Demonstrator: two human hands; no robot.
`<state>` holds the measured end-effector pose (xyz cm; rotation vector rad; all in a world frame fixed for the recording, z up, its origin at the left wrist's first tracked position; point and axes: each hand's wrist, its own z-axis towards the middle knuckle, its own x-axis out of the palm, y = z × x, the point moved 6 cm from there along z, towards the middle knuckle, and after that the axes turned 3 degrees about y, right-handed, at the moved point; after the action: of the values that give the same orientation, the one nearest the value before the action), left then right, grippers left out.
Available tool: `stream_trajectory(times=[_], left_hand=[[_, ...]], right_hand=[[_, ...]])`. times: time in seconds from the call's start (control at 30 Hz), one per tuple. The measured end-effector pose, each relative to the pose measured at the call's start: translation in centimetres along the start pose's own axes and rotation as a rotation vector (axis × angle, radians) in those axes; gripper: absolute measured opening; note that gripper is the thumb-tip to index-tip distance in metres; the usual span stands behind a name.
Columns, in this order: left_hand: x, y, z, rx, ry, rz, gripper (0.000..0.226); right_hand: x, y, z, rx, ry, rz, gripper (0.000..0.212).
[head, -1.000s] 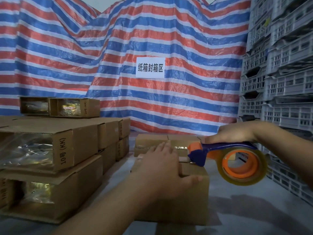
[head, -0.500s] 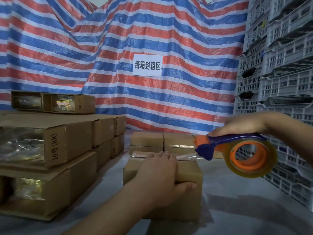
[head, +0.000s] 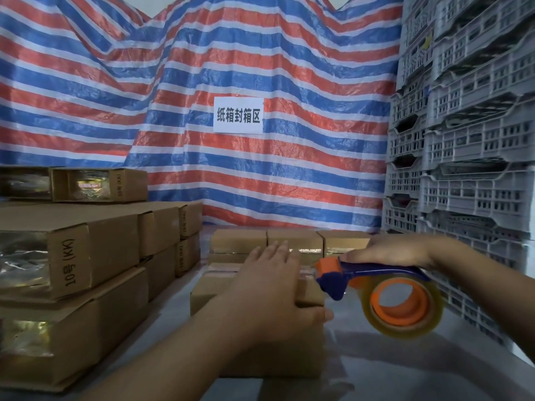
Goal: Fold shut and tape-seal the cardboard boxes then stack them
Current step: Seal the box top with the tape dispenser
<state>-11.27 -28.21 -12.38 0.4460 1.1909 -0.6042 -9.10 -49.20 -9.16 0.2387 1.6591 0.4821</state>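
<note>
Since the earlier frames, the tape dispenser has dropped slightly and drawn in toward the right edge of the box, while the left hand has stayed flat on top.

Cardboard box: lower centre of the frame, on the grey work surface, flaps folded down. The left hand presses on its lid with fingers straight and together, thumb hooked over the near right corner. The right hand, right of centre, has its fingers wrapped round the dispenser's blue handle; the orange-cored roll of clear tape hangs below, and the cutter end sits just beside the box's right top edge. Whether tape is bridging to the box cannot be told.

Handling judgement: the box looks light and moderately stiff, its flaps liable to spring up if pressure is released. Best held by flat pressure on the lid across the seam, or by opposite side walls when lifting. Taped faces will be slick.

Sealed boxes are stacked at the left; a row of boxes sits behind, before a striped tarpaulin.
</note>
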Motion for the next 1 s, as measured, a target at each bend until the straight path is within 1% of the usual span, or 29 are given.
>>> stream_trajectory(times=[0.07, 0.13, 0.2, 0.27, 0.3, 0.4, 0.47, 0.53, 0.6, 0.67, 0.77, 0.87, 0.9, 0.93, 0.97, 1.0], left_hand=[[0.4, -1.4, 0.5, 0.079, 0.036, 0.004, 0.099], [1.3, -1.9, 0.8, 0.108, 0.074, 0.016, 0.102], [1.6, -1.8, 0.9, 0.110, 0.079, 0.047, 0.100], [1.7, -1.7, 1.0, 0.114, 0.078, 0.060, 0.095], [1.6, -1.6, 1.0, 0.115, 0.075, 0.064, 0.093], [1.9, -1.7, 1.0, 0.116, 0.071, 0.057, 0.093], [2.0, -1.7, 0.9, 0.124, 0.065, 0.057, 0.092], [2.0, -1.7, 1.0, 0.134, 0.058, 0.058, 0.092], [2.0, -1.6, 1.1, 0.134, 0.050, 0.057, 0.092], [2.2, -1.5, 1.2, 0.126, 0.054, 0.057, 0.093], [2.3, -1.4, 1.5, 0.121, 0.061, 0.067, 0.092], [2.1, -1.6, 1.6, 0.111, 0.083, 0.069, 0.091], [2.1, -1.7, 1.5, 0.111, 0.085, 0.070, 0.090], [1.9, -1.7, 1.4, 0.113, 0.081, 0.070, 0.090], [1.9, -1.7, 1.2, 0.114, 0.073, 0.068, 0.090], [1.8, -1.7, 1.0, 0.112, 0.071, 0.067, 0.089]], right_hand=[[0.3, 0.1, 0.1, -0.051, 0.012, 0.028, 0.028], [0.4, 0.1, 0.1, -0.075, 0.010, 0.034, 0.024], [0.1, -0.6, -0.1, -0.069, 0.002, 0.045, 0.036], [-0.7, -1.7, -0.5, -0.034, -0.009, 0.093, 0.056], [-1.2, -2.1, -0.8, -0.020, -0.009, 0.095, 0.062], [-2.7, -3.1, -2.1, 0.019, -0.009, 0.049, 0.061], [-3.1, -3.3, -2.6, 0.065, -0.019, -0.078, 0.066], [-2.5, -2.6, -2.3, 0.112, -0.014, -0.277, 0.070], [-1.1, -0.7, -1.2, 0.087, -0.002, -0.413, 0.058], [-0.4, 1.4, -0.3, 0.100, -0.015, -0.513, 0.054], [-1.7, 3.4, -0.9, 0.228, -0.055, -0.647, 0.061], [-1.7, 5.4, -1.3, 0.269, -0.090, -0.751, 0.058], [-1.1, 5.8, -1.1, 0.271, -0.101, -0.838, 0.056], [-0.3, 5.9, -0.8, 0.281, -0.103, -0.987, 0.054], [0.8, 5.6, -0.5, 0.281, -0.081, -1.144, 0.051], [2.0, 4.7, -0.3, 0.275, -0.061, -1.248, 0.047]])
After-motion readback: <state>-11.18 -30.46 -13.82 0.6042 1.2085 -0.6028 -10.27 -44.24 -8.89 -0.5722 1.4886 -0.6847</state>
